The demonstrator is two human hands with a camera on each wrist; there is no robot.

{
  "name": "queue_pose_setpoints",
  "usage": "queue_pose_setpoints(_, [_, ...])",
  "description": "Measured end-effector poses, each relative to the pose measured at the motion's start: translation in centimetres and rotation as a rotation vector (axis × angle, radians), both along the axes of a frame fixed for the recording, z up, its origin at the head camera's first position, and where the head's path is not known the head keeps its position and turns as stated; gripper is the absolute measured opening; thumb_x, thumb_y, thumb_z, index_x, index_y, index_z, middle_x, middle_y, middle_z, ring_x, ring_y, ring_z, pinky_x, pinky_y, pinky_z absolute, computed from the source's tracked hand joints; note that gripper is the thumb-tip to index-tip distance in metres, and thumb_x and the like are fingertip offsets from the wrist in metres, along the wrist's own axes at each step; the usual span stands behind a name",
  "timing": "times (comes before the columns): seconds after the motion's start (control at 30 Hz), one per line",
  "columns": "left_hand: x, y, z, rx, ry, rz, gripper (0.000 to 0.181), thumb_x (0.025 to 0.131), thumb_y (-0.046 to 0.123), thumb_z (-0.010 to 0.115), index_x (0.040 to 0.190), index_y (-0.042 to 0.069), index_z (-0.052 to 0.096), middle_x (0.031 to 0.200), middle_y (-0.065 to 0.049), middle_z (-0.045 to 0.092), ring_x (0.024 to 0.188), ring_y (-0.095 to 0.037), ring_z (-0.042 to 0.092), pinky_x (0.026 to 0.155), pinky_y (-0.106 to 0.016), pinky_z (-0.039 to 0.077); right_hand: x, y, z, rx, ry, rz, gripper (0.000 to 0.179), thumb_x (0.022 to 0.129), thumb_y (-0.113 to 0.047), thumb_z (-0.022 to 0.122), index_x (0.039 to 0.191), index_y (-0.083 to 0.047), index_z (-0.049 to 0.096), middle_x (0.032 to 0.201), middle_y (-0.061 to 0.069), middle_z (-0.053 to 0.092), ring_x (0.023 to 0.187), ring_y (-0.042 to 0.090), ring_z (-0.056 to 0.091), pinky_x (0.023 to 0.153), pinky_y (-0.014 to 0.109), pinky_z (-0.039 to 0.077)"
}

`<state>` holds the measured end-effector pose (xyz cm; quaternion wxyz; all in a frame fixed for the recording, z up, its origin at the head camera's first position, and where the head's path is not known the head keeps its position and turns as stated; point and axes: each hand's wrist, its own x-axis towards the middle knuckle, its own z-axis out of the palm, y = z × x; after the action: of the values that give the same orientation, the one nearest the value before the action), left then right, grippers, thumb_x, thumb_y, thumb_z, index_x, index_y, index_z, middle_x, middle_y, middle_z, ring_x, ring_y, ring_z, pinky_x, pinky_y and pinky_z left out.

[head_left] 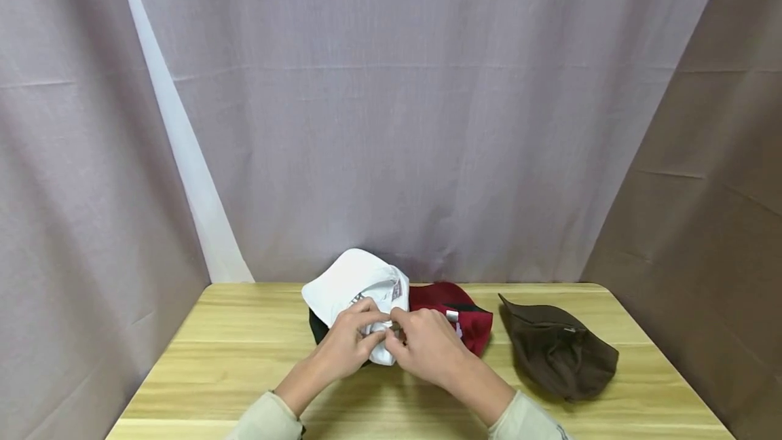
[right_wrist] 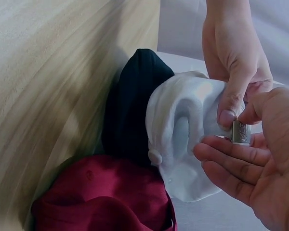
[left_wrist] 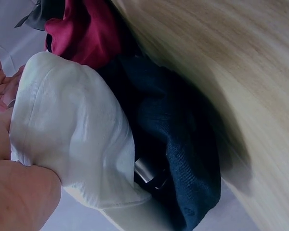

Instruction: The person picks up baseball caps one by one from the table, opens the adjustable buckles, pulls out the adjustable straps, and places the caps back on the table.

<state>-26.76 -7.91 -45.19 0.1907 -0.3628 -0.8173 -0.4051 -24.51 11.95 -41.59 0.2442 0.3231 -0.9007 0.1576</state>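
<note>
A white baseball cap [head_left: 348, 280] is between both hands at the middle of the table, its brim pointing away to the left. My left hand [head_left: 348, 338] pinches the back edge of the cap between thumb and fingers. In the right wrist view, a small metal strap buckle [right_wrist: 241, 132] shows at that edge. My right hand [right_wrist: 279, 154] pinches the strap at this buckle, thumb on one side, the other fingers spread below. Under the white cap lies a dark navy cap [left_wrist: 183, 125], with its own metal buckle [left_wrist: 147, 169] showing.
Just right of the white cap lies a dark red cap [head_left: 476, 328], touching the pile. A dark brown cap [head_left: 559, 352] sits farther right on the wooden table [head_left: 244, 352]. Grey curtains [head_left: 391, 121] hang behind and along both sides.
</note>
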Motion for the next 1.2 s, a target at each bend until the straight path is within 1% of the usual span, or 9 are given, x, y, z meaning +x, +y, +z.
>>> queue_pose_setpoints(0.13, [0.10,-0.02,-0.08,0.001,0.006,-0.002,0.026,0.088,-0.003,0.078,0.113,0.005,0.081,0.096,0.000,0.070,0.086,-0.005,0.058,0.074,-0.019,0.052,-0.01,0.06,-0.17,-0.010,-0.013,0.006,0.019,0.087,-0.018,0.071,0.075,-0.017,0.057,0.057,-0.016,0.038,0.053,-0.003,0.030,0.049,0.017,0.026])
queue_pose_setpoints(0.4, [0.25,0.05,-0.04,-0.011,-0.001,-0.013,0.026,0.088,-0.001,0.079,0.113,0.005,0.081,0.096,-0.001,0.069,0.085,-0.004,0.056,0.073,-0.019,0.051,0.07,0.28,-0.12,-0.035,-0.077,0.012,0.015,0.083,-0.019,0.071,0.076,-0.015,0.059,0.057,-0.018,0.037,0.052,-0.005,0.028,0.048,0.016,0.024])
queue_pose_setpoints(0.63, [0.34,-0.07,-0.15,-0.016,-0.006,0.009,0.027,0.087,-0.002,0.080,0.113,0.006,0.081,0.094,0.000,0.067,0.083,-0.003,0.055,0.072,-0.018,0.051,0.12,0.53,-0.04,-0.020,-0.116,0.026,0.013,0.079,-0.012,0.066,0.077,-0.019,0.056,0.058,-0.018,0.034,0.054,-0.003,0.031,0.049,0.018,0.027])
queue_pose_setpoints(0.7, [0.35,-0.03,-0.19,-0.022,-0.003,0.008,0.027,0.087,-0.002,0.081,0.113,0.006,0.082,0.094,0.001,0.066,0.083,-0.003,0.054,0.072,-0.018,0.050,0.20,0.65,-0.11,-0.022,-0.124,0.030,0.013,0.080,-0.011,0.066,0.077,-0.019,0.055,0.059,-0.018,0.034,0.054,-0.004,0.030,0.049,0.017,0.027])
queue_pose_setpoints(0.83, [0.24,-0.15,-0.29,-0.039,0.008,0.025,0.025,0.089,0.004,0.082,0.113,0.009,0.081,0.095,0.002,0.068,0.084,-0.004,0.056,0.074,-0.019,0.051,0.24,0.59,-0.40,-0.047,-0.094,0.026,0.016,0.083,-0.012,0.067,0.078,-0.020,0.055,0.059,-0.018,0.032,0.053,-0.005,0.027,0.048,0.017,0.024])
queue_pose_setpoints(0.97, [0.21,-0.31,-0.33,-0.047,0.012,0.090,0.023,0.088,0.013,0.085,0.110,0.015,0.081,0.099,0.005,0.073,0.092,-0.009,0.063,0.083,-0.026,0.053,0.25,0.45,-0.65,-0.105,-0.037,0.005,0.012,0.087,-0.015,0.070,0.081,-0.020,0.060,0.059,-0.019,0.037,0.052,-0.007,0.029,0.048,0.015,0.024])
queue_pose_setpoints(1.07, [0.26,-0.43,-0.42,-0.038,0.011,0.133,0.021,0.086,0.018,0.088,0.106,0.018,0.081,0.102,0.007,0.077,0.097,-0.011,0.067,0.088,-0.031,0.051,0.33,0.39,-0.80,-0.157,-0.022,-0.020,0.004,0.089,-0.016,0.070,0.086,-0.018,0.067,0.060,-0.019,0.044,0.052,-0.008,0.033,0.050,0.014,0.029])
queue_pose_setpoints(1.13, [0.19,-0.46,-0.41,-0.034,0.019,0.138,0.020,0.086,0.021,0.089,0.104,0.018,0.080,0.102,0.007,0.078,0.097,-0.010,0.067,0.088,-0.031,0.050,0.30,0.39,-0.80,-0.180,-0.025,-0.042,0.001,0.090,-0.018,0.070,0.089,-0.017,0.069,0.062,-0.019,0.049,0.053,-0.008,0.036,0.052,0.015,0.033])
queue_pose_setpoints(1.2, [-0.03,-0.44,-0.37,-0.028,0.040,0.126,0.018,0.087,0.022,0.088,0.102,0.018,0.080,0.100,0.008,0.078,0.095,-0.009,0.068,0.086,-0.031,0.048,0.23,0.35,-0.76,-0.192,-0.026,-0.064,0.003,0.090,-0.018,0.070,0.091,-0.015,0.070,0.063,-0.019,0.051,0.054,-0.008,0.038,0.053,0.016,0.035])
